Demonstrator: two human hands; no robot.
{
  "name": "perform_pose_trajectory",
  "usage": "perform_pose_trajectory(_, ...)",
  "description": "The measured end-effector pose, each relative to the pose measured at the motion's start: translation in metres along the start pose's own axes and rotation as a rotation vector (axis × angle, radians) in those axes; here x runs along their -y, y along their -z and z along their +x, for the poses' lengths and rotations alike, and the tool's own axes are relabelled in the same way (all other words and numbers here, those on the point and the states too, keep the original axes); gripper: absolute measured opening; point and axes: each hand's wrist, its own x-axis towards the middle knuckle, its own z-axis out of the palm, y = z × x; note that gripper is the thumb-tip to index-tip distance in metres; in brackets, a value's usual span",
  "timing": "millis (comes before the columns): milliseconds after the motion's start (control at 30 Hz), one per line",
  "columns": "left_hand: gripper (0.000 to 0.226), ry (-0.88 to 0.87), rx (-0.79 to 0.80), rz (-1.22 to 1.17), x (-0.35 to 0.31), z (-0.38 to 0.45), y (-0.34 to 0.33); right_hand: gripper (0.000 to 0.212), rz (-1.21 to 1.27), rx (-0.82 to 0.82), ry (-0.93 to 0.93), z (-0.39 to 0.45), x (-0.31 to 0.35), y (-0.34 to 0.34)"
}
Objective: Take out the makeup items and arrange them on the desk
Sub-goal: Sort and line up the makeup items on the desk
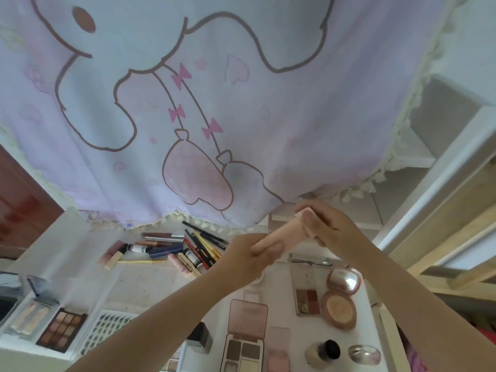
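Note:
Both hands hold a pale pink tube (284, 236) in the air above the white desk (150, 285). My left hand (249, 255) grips its lower end. My right hand (322, 226) pinches its upper end near the cap. Below them lie makeup items: a heap of pencils, lip glosses and mascaras (177, 248), a brown eyeshadow palette (63, 330), a pale concealer palette (32, 315), an open eyeshadow compact (245, 342), a small blush palette (307, 300) and a round open powder compact (340, 299).
A cartoon-print curtain (188, 103) hangs behind the desk. A white slotted organiser (107, 328) lies at the front left. A small jar with a black lid (323, 353) and a silver oval case (364, 354) sit at the front right. Wooden shelving (442, 224) stands on the right.

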Motion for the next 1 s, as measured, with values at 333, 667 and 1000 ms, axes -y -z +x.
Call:
perform_pose_trajectory(333, 0.008, 0.179, -0.188, -0.533, 0.006, 0.01, 0.012, 0.036, 0.396, 0.085, -0.033, 0.012, -0.003, 0.014)
perform_pose_trajectory(667, 0.012, 0.267, 0.067, -0.691, 0.01, 0.021, 0.012, 0.052, 0.337, 0.059, -0.044, 0.018, -0.022, 0.015)
perform_pose_trajectory(1000, 0.026, 0.486, 0.271, -0.496, 0.054, 0.03, -0.005, 0.037, 0.577, 0.083, -0.483, 0.008, -0.08, -0.015)
